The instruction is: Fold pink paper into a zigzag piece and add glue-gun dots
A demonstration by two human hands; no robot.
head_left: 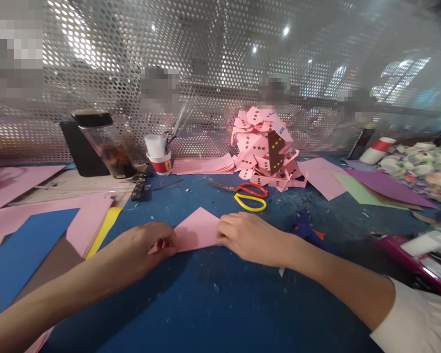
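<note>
Smooth matt paper (pixel 200 228), glossy plastic scissor handles (pixel 250 209), shiny metal screen (pixel 213 54)

No words or numbers can be read across the tabletop (pixel 206 314); a yellow mark (pixel 168 165) on the red band (pixel 158 165) of a paper cup (pixel 159 162) and a small label (pixel 127 170) low on a jar (pixel 108 144) appear too small to decipher.

place: likely paper-craft workshop
worktop (pixel 191 304): blue, scrap-littered
scissors (pixel 238 189): landmark
pink paper (pixel 198 230): nearer than scissors
pink folded-paper pile (pixel 255 147): behind scissors
coloured sheets (pixel 25 255): left of scissors
</note>
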